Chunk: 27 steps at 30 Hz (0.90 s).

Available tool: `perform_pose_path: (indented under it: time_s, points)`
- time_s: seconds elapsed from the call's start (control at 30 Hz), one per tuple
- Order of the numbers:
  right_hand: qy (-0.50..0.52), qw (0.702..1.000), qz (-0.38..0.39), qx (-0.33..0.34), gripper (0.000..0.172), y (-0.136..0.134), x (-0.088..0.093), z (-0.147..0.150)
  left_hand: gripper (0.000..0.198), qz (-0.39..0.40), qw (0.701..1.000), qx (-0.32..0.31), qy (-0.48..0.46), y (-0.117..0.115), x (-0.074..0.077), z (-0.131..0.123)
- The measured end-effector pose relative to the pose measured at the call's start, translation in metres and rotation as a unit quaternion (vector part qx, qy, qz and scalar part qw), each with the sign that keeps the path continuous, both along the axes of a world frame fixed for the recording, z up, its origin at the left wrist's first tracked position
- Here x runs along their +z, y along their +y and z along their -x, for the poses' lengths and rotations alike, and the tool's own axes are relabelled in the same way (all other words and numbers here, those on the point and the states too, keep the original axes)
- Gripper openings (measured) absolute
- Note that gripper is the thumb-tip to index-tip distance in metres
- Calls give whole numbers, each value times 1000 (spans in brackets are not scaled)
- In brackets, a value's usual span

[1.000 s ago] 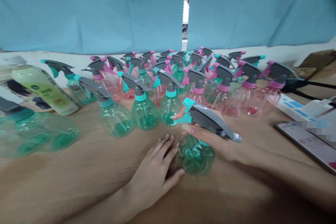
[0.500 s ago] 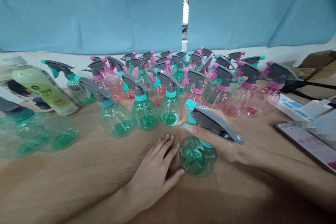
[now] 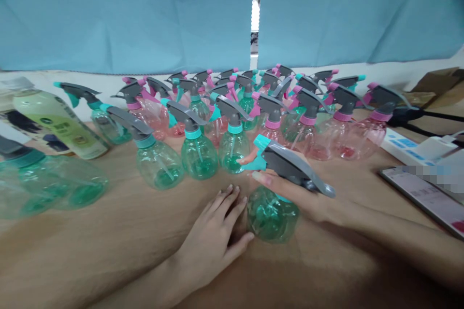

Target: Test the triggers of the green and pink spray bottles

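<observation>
My right hand [image 3: 304, 198] is closed round the neck of a green spray bottle [image 3: 272, 217], just under its grey head. The turquoise nozzle and trigger [image 3: 258, 158] point left, with a far fingertip showing by the trigger and the thumb on the near side. Part of the bottle's neck is hidden by the hand. Left of this bottle, my left hand [image 3: 213, 236] lies palm down on the wooden table [image 3: 145, 246], fingers stretched out and holding nothing. Its thumb tip is close to the bottle's base; contact cannot be made out.
Several green spray bottles [image 3: 199, 154] and pink spray bottles [image 3: 362, 137] stand crowded behind the hands. On the left are more green bottles [image 3: 78, 186] and a tall pale-green bottle [image 3: 60, 120]. A phone [image 3: 420, 195] and a white power strip [image 3: 404, 145] lie right. Blue cloth [image 3: 126, 14] hangs behind.
The trigger of the held spray bottle has swung outward to the left, away from the neck, and the far fingertip moved with it. My left hand stays in place.
</observation>
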State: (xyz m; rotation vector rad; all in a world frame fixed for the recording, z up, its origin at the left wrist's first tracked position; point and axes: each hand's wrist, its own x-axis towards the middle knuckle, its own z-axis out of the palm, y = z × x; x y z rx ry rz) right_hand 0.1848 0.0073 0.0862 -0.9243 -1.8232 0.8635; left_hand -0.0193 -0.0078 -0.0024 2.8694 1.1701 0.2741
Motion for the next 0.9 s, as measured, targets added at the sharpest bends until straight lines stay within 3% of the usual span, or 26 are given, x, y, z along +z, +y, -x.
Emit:
perform_pose_path:
  time_s: [0.17, 0.4, 0.57, 0.77, 0.9]
  points:
    - [15, 1000, 3, -19, 9, 0, -3, 2, 56, 1, 1000, -2, -5, 0, 1, 1]
    - [12, 1000, 21, -1, 18, 0, -4, 0, 57, 2, 1000, 1, 2, -1, 1, 1]
    - [41, 999, -17, 28, 20, 3, -10, -1, 57, 5, 1000, 0, 6, -1, 1, 0]
    - [18, 999, 26, 11, 23, 2, -5, -1, 57, 9, 1000, 1, 5, 0, 1, 0]
    - [34, 999, 7, 25, 24, 4, -9, -1, 56, 7, 1000, 3, 2, 0, 1, 0]
